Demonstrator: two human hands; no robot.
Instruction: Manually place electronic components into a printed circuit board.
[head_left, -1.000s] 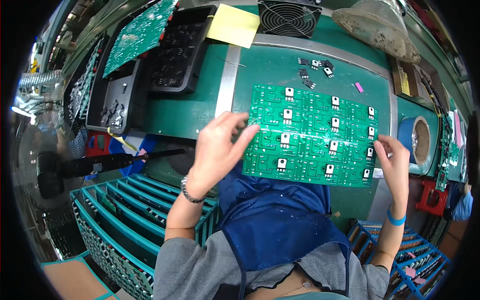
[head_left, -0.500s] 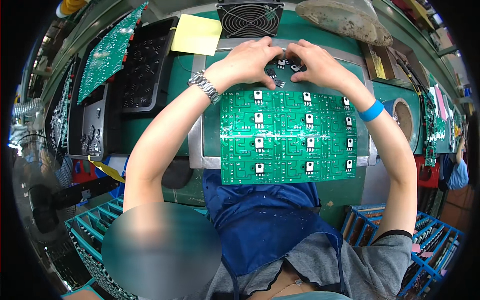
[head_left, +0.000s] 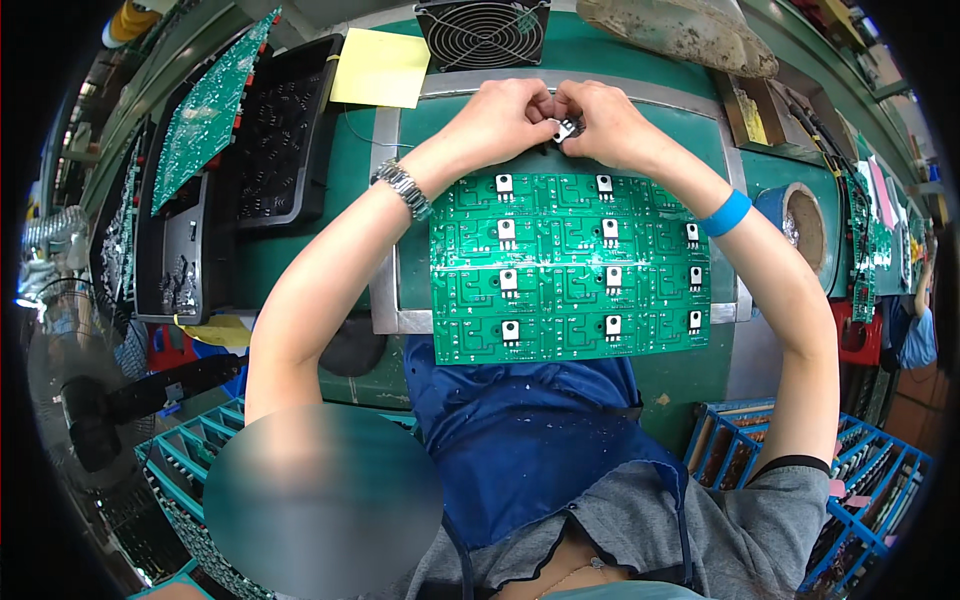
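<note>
My left hand (head_left: 505, 122) and my right hand (head_left: 608, 125) meet at the far edge of the green circuit board panel (head_left: 560, 300). Between their fingertips shows a transistor (head_left: 565, 130) with a pale face and black body; both hands are closed on it. Something dark lies under the fingertips, mostly hidden. Rows of similar flat transistors (head_left: 508, 283) stand mounted across the panel, which lies on the green work surface in front of my apron. My right wrist partly covers the panel's far right corner.
A black fan (head_left: 487, 35) and a yellow paper (head_left: 380, 68) are at the back. On the left, black trays (head_left: 285, 130) hold small dark parts, beside a leaning green board (head_left: 212, 115). A tape roll (head_left: 800, 225) and an open box (head_left: 765, 110) stand right.
My hands have come together from either side of several loose transistors, and a transistor is now between the fingertips. The whole view has shifted slightly.
</note>
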